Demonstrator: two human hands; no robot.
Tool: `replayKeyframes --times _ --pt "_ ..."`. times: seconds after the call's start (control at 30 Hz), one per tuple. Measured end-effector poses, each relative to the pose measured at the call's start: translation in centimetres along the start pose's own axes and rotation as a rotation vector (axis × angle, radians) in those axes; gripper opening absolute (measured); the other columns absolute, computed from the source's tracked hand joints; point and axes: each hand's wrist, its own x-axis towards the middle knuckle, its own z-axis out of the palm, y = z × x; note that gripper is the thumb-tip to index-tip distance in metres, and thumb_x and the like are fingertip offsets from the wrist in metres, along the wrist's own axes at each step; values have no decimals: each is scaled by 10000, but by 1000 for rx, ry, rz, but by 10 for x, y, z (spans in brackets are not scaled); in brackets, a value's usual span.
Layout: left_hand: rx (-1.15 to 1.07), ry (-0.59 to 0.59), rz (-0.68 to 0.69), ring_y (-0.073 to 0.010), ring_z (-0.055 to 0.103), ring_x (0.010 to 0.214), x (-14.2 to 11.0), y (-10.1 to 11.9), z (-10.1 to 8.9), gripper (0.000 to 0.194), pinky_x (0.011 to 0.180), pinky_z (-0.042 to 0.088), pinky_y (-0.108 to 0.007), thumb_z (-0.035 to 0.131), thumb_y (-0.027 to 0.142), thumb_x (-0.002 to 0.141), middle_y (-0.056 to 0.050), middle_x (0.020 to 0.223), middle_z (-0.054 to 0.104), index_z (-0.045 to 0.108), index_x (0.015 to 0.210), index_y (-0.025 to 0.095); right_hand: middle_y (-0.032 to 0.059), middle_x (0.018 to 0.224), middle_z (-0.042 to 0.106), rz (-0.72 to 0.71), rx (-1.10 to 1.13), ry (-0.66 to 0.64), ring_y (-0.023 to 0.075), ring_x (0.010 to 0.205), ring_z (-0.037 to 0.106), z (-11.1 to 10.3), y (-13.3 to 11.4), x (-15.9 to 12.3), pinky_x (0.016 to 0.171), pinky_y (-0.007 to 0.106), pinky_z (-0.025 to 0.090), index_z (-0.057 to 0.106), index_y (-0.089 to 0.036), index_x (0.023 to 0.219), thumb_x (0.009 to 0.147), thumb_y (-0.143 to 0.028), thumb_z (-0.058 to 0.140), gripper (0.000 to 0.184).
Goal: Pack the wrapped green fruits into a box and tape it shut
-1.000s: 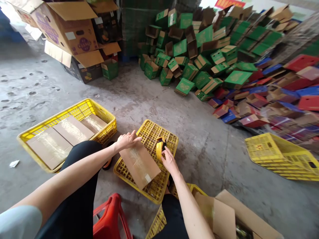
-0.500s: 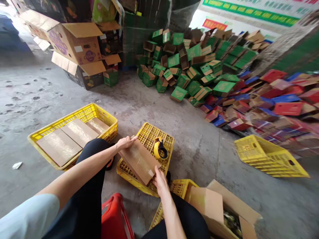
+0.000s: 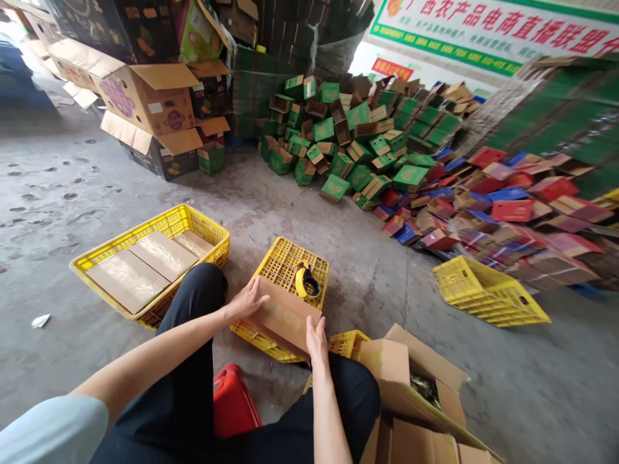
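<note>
A closed brown cardboard box (image 3: 285, 314) with clear tape along its top is between my two hands, above an upturned yellow plastic crate (image 3: 276, 258). My left hand (image 3: 247, 300) presses against its left end, thumb and fingers reaching over the top. At the right end, my right hand (image 3: 316, 336) grips the edge with the fingers pointing up. Whether the box rests fully on the crate cannot be seen. Just beyond it on the crate stands a yellow and black tape dispenser (image 3: 306, 282). No hand touches the dispenser.
Left is a yellow crate (image 3: 145, 225) holding taped boxes. An open carton (image 3: 387, 361) with dark contents stands at my right knee. A red stool (image 3: 235, 403) is below me. Another yellow crate (image 3: 488, 293) lies right, before piled green boxes (image 3: 333, 129) and red and blue boxes (image 3: 512, 209).
The box has turned to lie flatter and more squarely between my hands. My left hand has shifted onto its end with fingers more spread. The view has swung a little right.
</note>
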Motion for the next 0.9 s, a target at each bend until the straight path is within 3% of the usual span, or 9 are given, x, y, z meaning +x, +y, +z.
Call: replayKeyframes --times 0.07,0.1,0.17,0.23,0.37,0.67,0.9 --pt "122 122 252 -384 249 1591 -12 -2 15 799 1229 324 -544 421 611 1035 -242 1694 296 319 1620 76 315 1594 446 -7 -42 -14 399 1494 441 9 -8 -18 1190 492 375 441 8 1571 1022 -625 352 842" --pt "174 161 320 -375 211 1604 -19 -2 23 752 1241 298 -552 397 591 1051 -218 1711 269 335 1622 107 271 1664 356 -48 -68 -22 400 1558 328 14 -13 -27 1229 510 317 429 -34 1591 1029 -597 375 798" --pt "256 173 408 -343 216 1607 -31 1 38 644 1263 252 -532 373 512 1076 -168 1717 286 378 1618 165 216 1712 284 -202 -263 -61 400 1597 225 23 -21 -45 1246 564 270 386 -105 1629 1062 -536 344 713" --pt "312 150 447 -321 264 1594 -39 5 49 578 1264 237 -511 370 450 1084 -129 1710 322 418 1610 216 189 1731 247 -273 -413 -96 416 1596 220 28 -28 -57 1238 618 254 354 -174 1649 1069 -532 361 682" --pt "373 147 448 -321 306 1574 -40 9 59 558 1256 224 -513 383 420 1077 -109 1706 337 452 1601 240 199 1741 199 -295 -552 -123 449 1584 233 31 -33 -63 1218 652 263 293 -215 1669 1039 -609 428 755" --pt "376 187 369 -295 319 1570 -37 10 68 570 1258 237 -502 357 371 1074 -83 1705 344 410 1626 237 188 1758 130 -285 -605 -158 440 1602 172 29 -35 -62 1222 667 224 220 -240 1683 1034 -629 407 780" --pt "360 75 299 -309 310 1577 -37 22 54 582 1257 263 -518 404 346 1055 -100 1706 332 420 1619 203 205 1758 118 -280 -576 -185 436 1597 181 29 -37 -61 1210 689 210 180 -245 1690 1046 -634 341 769"
